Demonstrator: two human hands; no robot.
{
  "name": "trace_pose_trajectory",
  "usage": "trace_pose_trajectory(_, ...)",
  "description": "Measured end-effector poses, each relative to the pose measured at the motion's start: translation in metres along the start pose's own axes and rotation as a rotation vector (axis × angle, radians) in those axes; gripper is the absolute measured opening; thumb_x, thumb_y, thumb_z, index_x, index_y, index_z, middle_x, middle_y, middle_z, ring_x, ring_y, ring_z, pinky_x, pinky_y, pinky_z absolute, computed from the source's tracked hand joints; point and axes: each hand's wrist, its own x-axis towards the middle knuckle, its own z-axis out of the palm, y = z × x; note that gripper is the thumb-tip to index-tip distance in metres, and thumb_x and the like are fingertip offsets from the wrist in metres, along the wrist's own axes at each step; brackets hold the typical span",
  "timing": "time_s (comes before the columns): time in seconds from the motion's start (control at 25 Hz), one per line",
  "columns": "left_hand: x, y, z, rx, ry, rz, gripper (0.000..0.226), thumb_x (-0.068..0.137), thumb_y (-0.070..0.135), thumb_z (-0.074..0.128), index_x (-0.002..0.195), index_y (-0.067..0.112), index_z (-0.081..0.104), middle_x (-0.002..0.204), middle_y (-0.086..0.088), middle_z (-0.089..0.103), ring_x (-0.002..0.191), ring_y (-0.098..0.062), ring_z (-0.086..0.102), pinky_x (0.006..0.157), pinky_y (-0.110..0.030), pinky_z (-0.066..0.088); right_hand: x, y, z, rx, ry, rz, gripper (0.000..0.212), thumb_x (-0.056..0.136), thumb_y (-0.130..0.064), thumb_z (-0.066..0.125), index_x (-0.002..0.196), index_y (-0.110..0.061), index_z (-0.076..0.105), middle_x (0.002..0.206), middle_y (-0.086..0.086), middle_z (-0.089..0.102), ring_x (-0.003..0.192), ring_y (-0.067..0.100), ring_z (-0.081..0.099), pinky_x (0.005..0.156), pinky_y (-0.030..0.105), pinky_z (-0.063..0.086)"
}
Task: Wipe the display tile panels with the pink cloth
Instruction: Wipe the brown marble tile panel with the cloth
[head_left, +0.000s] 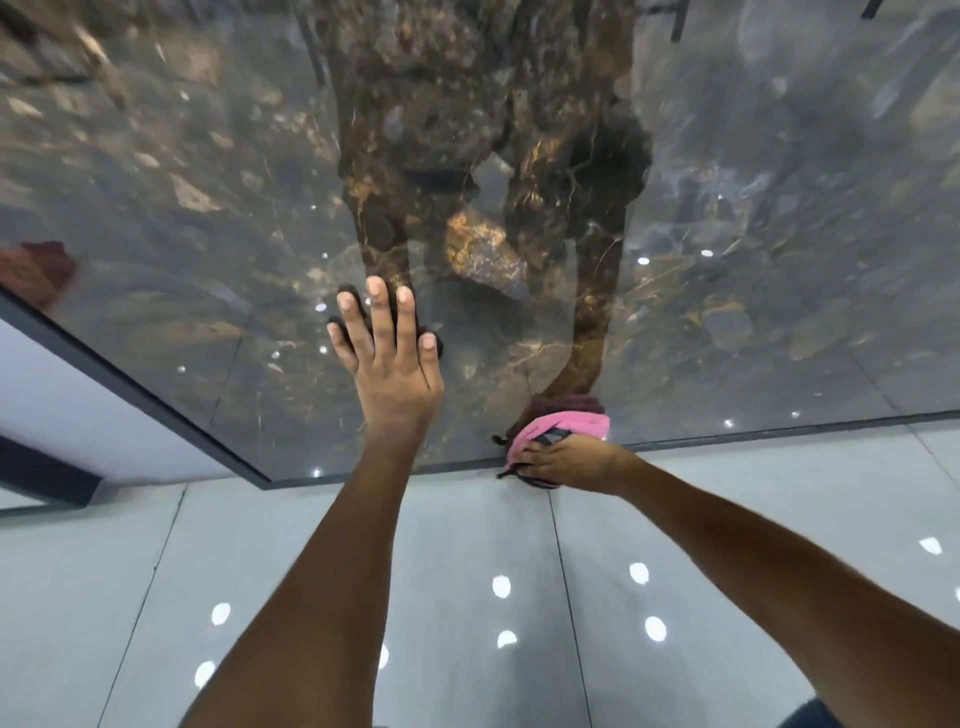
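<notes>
A pale grey tiled floor (291, 561) is seen, crossed by thin joints. Round light spots (501, 586) are reflected on the floor.

So, the count: one glossy dark marble panel (208, 182) filling 12 o'clock, one pink cloth (558, 428) around 4 o'clock of center, two hands, left hand (389, 364) and right hand (571, 460).
</notes>
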Motion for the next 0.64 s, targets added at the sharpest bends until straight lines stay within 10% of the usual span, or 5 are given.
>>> trace_pose_trajectory(0.12,-0.009,0.0,0.0,-0.002,0.024,0.004,0.055,0.106,0.035,0.014,0.156,0.027,-0.009,0.162,0.009,-0.02,0.149,-0.018,-0.019,0.12,-0.039,-0.011,-0.05,0.006,-0.003,0.133,-0.065,0.092,0.054,0.078,-0.039,0.061,0.131,-0.041,0.055,0.145,-0.023,0.039,0.134,-0.001,0.04,0.114,0.024,0.022)
trace_pose_trajectory(0.28,-0.007,0.0,0.003,0.016,0.049,-0.001,0.055,0.106,0.035,0.014,0.156,0.027,-0.009,0.162,0.01,-0.02,0.149,-0.017,-0.019,0.121,-0.039,-0.011,-0.089,0.048,-0.039,0.033,0.31,0.379,0.072,0.075,0.004,0.049,0.143,-0.018,0.04,0.151,-0.006,0.037,0.139,0.024,0.03,0.116,0.043,0.012)
trace_pose_trajectory(0.48,-0.011,0.007,0.0,0.0,0.024,-0.066,0.055,0.106,0.036,0.015,0.156,0.027,-0.007,0.162,0.01,-0.018,0.149,-0.017,-0.017,0.12,-0.041,-0.009,-0.093,0.046,-0.047,0.05,0.238,0.303,0.085,0.067,0.002,0.072,0.145,-0.014,0.041,0.153,-0.005,0.037,0.141,0.025,0.026,0.118,0.043,0.007)
trace_pose_trajectory(0.64,0.015,0.035,-0.02,-0.147,0.016,-0.085,0.057,0.106,0.035,0.028,0.156,0.033,0.0,0.163,0.01,-0.014,0.15,-0.016,-0.011,0.118,-0.047,-0.01,-0.099,0.108,-0.123,0.045,0.616,0.904,0.066,0.078,-0.014,0.05,0.143,-0.019,0.042,0.151,-0.003,0.038,0.143,0.026,0.028,0.115,0.048,0.016)
